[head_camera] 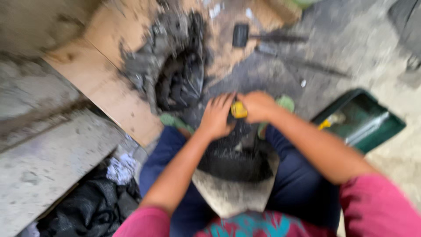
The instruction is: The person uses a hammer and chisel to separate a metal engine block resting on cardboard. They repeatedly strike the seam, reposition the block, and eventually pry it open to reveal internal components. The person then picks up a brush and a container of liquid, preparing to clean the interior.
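The view is blurred by motion. My right hand (258, 106) is closed around a small yellow object (239, 109), perhaps a tool handle. My left hand (215, 116) presses down beside it, fingers spread on a black greasy part (232, 153) that rests between my knees. Whether the left hand grips anything I cannot tell. A grimy grey and black machine assembly (173, 66) lies on the floor just beyond my hands.
A green open toolbox (364, 118) with metal tools sits at right. A black-headed hammer (245, 36) lies farther back. Brown cardboard (109, 87) covers the floor at left, beside concrete slabs (48, 145). Black cloth and a white rag (120, 169) lie at lower left.
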